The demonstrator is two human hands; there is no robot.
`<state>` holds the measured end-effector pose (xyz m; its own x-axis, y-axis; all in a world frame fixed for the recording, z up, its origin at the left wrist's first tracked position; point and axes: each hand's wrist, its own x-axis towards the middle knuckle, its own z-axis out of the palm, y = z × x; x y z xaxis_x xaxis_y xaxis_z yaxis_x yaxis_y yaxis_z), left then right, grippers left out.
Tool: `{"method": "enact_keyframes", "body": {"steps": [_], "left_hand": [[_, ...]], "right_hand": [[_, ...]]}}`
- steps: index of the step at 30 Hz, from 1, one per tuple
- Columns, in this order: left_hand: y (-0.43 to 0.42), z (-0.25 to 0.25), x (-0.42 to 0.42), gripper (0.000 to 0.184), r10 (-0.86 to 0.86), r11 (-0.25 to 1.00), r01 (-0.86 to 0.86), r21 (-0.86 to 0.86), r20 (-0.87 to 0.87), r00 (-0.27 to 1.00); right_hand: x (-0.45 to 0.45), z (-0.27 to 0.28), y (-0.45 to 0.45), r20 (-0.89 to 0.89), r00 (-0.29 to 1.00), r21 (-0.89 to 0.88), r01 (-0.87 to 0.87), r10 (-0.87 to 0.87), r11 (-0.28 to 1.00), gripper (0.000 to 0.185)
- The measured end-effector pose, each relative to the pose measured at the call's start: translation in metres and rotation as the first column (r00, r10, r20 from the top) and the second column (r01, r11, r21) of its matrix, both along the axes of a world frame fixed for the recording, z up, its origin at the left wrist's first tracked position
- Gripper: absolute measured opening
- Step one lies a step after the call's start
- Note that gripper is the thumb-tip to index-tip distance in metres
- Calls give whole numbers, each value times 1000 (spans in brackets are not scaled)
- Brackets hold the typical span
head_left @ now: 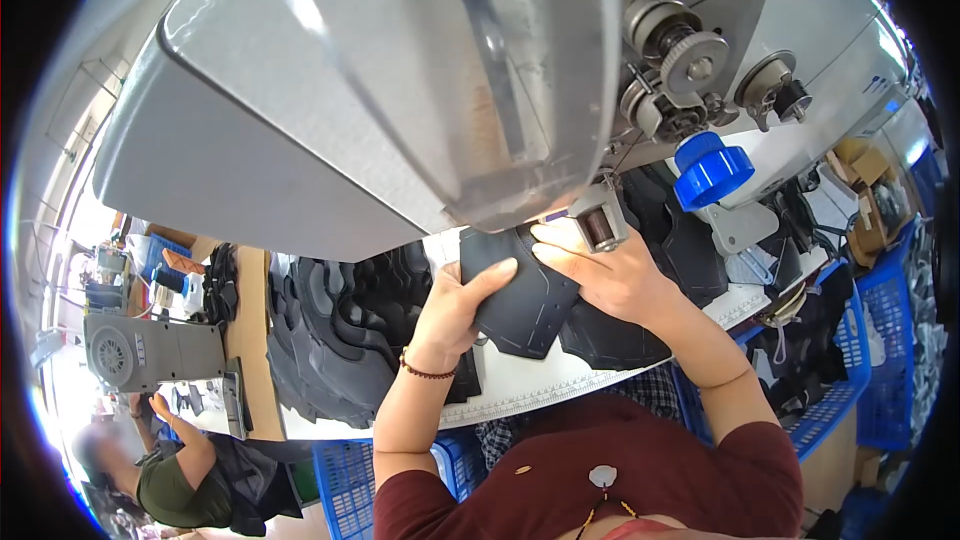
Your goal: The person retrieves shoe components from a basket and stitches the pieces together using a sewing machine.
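Note:
A flat black panel (520,310) with pale marks and an angled lower edge lies under the sewing machine head (400,90). My left hand (452,312) is closed on the panel's left edge, thumb on top and the other fingers mostly hidden beneath it. At the panel's upper right, my right hand (610,275) holds the edge with its fingertips, close to the needle area. A metal part of the machine hides some of those fingers, and the stitching point itself is covered by the machine head.
Stacked black pieces (345,325) lie left of my hands, with more black pieces (680,240) at the right. A blue knob (712,170) juts from the machine. Blue crates (880,340) stand at right. Another person (185,475) sits at a machine on the left.

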<state>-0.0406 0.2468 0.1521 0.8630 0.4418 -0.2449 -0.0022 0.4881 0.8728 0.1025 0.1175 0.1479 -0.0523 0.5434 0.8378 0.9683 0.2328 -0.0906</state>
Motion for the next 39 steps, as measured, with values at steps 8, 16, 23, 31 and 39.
{"method": "enact_keyframes", "body": {"steps": [8,16,23,31,39], "left_hand": [[4,7,6,24,46,965,-50,257,19,999],[14,15,9,34,35,969,-23,247,-46,998],[21,17,14,34,16,954,-24,299,27,1000],[32,24,10,37,-47,866,48,498,-14,999],[39,29,16,41,-88,831,49,555,45,995]], "right_hand": [[3,-2,3,-7,1000,-27,-9,9,1000,20],[3,-4,4,14,1000,51,3,-4,999,18],[4,-2,7,32,999,37,20,-21,999,15],[-1,-8,8,27,999,101,43,-46,994,13],[-4,-11,12,42,996,100,80,-85,992,13]]}}
